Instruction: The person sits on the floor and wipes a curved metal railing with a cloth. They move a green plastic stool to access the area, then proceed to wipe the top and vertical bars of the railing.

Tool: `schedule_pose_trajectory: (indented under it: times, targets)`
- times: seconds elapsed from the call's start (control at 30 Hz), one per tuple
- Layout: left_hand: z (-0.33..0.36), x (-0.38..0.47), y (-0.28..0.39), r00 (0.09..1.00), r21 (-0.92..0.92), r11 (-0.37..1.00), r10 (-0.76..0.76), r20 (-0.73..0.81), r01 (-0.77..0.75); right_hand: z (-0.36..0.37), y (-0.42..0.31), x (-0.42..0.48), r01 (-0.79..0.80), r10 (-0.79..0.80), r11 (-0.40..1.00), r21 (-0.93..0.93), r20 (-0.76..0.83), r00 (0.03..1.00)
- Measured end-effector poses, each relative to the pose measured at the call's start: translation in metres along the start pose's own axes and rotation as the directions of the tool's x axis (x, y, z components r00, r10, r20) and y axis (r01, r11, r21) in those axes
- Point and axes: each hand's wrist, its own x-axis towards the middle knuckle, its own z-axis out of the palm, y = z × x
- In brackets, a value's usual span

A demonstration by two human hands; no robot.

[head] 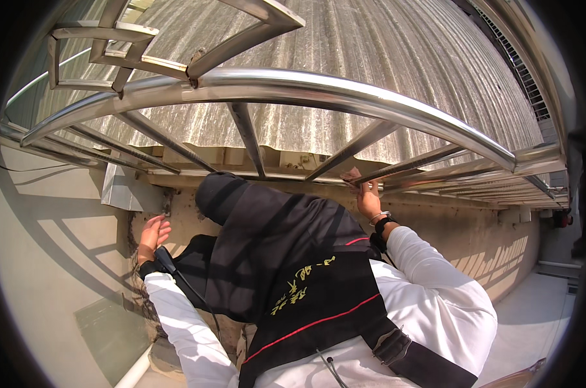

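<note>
My right hand (369,200) is at the lower rail (293,178) of a stainless steel railing, by the foot of a slanted-looking baluster (419,162). A crumpled pinkish cloth (352,173) shows at its fingertips, pressed against the metal; part of the grip is hidden behind the bars. My left hand (154,235) is held out low on the left, fingers apart and nothing in it, near a grey box-shaped metal piece (130,189). Both wrists carry black bands, with a cable running from the left one. A black apron (293,252) with yellow writing covers my front.
The thick curved top rail (322,85) spans in front of me, with an angular metal frame (118,58) joined at its left. Beyond lies a corrugated roof (370,53). A wall (45,203) stands left, and a white pipe (135,366) runs near the floor.
</note>
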Motion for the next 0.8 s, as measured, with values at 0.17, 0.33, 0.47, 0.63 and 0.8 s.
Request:
schedule_pose_trajectory:
  times: [0.17, 0.33, 0.47, 0.63, 0.8]
  targets:
    - [0.001, -0.005, -0.003, 0.999, 0.019, 0.999, -0.036, 0.017, 0.036, 0.005, 0.028, 0.005, 0.271, -0.274, 0.912, -0.309, 0.035, 0.961]
    - [0.010, -0.012, -0.001, 0.999, 0.038, 0.998, -0.039, -0.018, 0.040, 0.004, 0.058, 0.029, 0.084, 0.036, 0.755, -0.651, 0.169, 0.985]
    - [0.017, -0.017, -0.001, 0.999, 0.041, 0.999, -0.035, 0.012, 0.034, 0.030, 0.047, 0.017, -0.119, 0.146, 0.894, -0.432, 0.030, 0.989]
    - [0.008, -0.011, -0.007, 0.995, 0.123, 0.987, -0.099, -0.035, 0.102, -0.004, 0.068, -0.024, 0.217, -0.160, 0.971, -0.098, 0.408, 0.899]
    - [-0.001, -0.004, -0.015, 0.998, 0.091, 0.994, -0.057, -0.008, 0.058, -0.055, 0.113, -0.062, -0.364, 0.371, 0.924, -0.113, 0.492, 0.787]
